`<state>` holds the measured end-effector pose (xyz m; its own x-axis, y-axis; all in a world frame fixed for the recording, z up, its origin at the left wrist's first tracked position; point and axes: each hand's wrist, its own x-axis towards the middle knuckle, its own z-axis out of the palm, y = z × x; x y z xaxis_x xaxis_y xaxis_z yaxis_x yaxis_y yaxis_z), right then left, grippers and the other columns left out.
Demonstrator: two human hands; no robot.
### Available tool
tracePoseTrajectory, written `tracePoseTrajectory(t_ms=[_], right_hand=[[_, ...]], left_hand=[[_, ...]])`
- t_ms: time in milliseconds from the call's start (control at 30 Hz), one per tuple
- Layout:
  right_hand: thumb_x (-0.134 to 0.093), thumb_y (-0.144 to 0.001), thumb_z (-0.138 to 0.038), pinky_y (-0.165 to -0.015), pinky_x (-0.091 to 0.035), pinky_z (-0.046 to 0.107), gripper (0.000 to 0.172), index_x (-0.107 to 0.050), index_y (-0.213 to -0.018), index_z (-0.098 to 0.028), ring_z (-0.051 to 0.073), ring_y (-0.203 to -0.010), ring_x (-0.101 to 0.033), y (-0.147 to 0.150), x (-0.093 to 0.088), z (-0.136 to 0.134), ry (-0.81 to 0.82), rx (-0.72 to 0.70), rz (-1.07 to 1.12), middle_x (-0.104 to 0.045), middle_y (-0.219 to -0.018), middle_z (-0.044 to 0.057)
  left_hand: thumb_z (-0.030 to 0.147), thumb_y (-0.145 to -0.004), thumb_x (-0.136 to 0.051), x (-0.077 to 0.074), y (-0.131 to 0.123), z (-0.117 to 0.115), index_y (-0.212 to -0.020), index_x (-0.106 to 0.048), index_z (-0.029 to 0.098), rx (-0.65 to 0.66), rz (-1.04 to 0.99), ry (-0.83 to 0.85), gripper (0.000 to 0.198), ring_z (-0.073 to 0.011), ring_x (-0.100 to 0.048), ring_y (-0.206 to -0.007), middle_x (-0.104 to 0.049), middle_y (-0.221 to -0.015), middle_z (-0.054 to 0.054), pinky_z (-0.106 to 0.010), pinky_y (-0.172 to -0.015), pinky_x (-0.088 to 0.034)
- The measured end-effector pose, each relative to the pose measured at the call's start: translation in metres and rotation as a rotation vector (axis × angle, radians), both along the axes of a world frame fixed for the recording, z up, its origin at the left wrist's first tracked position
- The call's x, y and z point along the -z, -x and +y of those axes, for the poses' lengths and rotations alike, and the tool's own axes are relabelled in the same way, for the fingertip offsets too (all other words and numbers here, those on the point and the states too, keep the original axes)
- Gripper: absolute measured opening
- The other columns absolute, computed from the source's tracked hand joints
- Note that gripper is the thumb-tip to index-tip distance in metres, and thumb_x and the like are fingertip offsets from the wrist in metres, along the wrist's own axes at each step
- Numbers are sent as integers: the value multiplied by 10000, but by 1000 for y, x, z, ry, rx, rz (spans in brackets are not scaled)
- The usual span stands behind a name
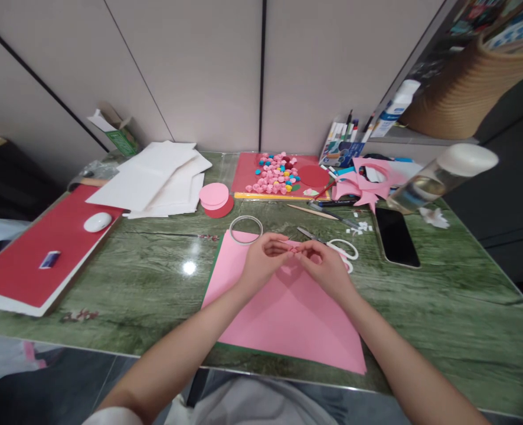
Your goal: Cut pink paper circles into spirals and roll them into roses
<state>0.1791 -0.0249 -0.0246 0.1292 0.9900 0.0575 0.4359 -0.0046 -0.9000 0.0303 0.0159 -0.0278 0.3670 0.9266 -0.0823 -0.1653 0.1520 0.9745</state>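
Note:
Both hands meet over a pink paper sheet (283, 319), fingertips pinched together. Between them is a small pink paper piece (293, 250), partly covered by the fingers. My left hand (268, 257) is closed on its left side, and my right hand (326, 262) is closed on its right. Beside my right hand lie scissors with white handles (343, 248), blades pointing away to the left. A roll of clear tape (246, 230) rests at the sheet's upper left, just beyond my left hand. Something green shows under the sheet's left edge.
Farther back, small pink, blue and yellow paper pieces (277, 174) are heaped on a red sheet. Pink and red paper circles (215, 198) lie near white sheets (150, 177). A phone (396, 236), a clear bottle (438, 177) and pink scraps (368, 180) occupy the right; a red board (44, 242), the left.

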Motion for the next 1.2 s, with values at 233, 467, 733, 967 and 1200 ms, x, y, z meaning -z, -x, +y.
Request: tracePoseTrajectory(t_ms=[233, 467, 733, 967, 1200], right_hand=[[-615, -703, -346, -618, -460, 273, 166, -602, -776, -197, 153, -680, -565, 6, 3, -1, 0, 22, 172, -633, -755, 26], [-599, -735, -337, -685, -463, 288, 147, -587, -799, -204, 162, -753, -574, 15, 8, -6, -25, 95, 288, -624, -805, 29], [-596, -730, -307, -651, -430, 276, 112, -579, -750, -198, 159, -711, -555, 11, 5, -6, -51, 112, 111, -617, -752, 20], [-572, -732, -283, -603, -411, 260, 92, -586, -743, -193, 143, -640, -546, 2, -1, -4, -105, 32, -149, -598, -693, 5], [-580, -742, -223, -642, -398, 267, 36, -593, -766, -200, 140, -655, -545, 0, -2, -5, -179, 9, -314, -585, -671, -10]], left_hand=[[221, -594, -728, 3, -2, -2, -902, -561, 171, -52, -136, 147, 354, -140, -627, -736, -661, -782, -22, -246, -657, -463], [192, -608, -723, 9, -6, -6, -943, -550, 166, -33, -279, 288, 378, -116, -610, -754, -652, -840, -29, -232, -676, -440], [200, -626, -706, 5, -2, -5, -934, -555, 165, -12, -143, 157, 345, -96, -583, -682, -610, -770, -7, -211, -619, -443], [133, -637, -666, -1, 2, 1, -890, -555, 156, 14, 44, -42, 277, -123, -613, -777, -625, -778, -27, -241, -720, -471], [103, -646, -639, -3, 3, 2, -861, -571, 154, 20, 103, -87, 230, -122, -611, -792, -626, -792, -30, -236, -722, -474]])
